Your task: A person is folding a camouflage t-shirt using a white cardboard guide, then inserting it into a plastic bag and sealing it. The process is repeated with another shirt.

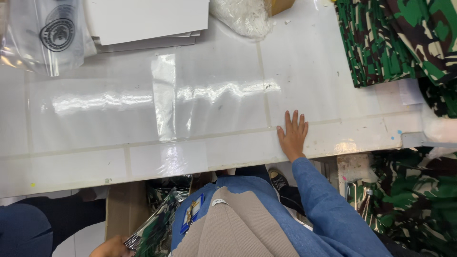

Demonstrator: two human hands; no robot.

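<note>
Blue-sleeved right hand (293,135) flat on table (333,95); left hand (110,247) half cut off.

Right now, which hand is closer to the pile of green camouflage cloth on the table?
Right. The right hand lies flat on the table, below-left of the camouflage cloth. The left hand is under the table edge, much farther.

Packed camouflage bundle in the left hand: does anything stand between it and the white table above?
Yes. The left hand holds the plastic-wrapped camouflage bundle below the tabletop, beside a cardboard box. The white table edge overhangs it, so it must come out around that edge. The right hand lies flat on the table, well aside.
</note>
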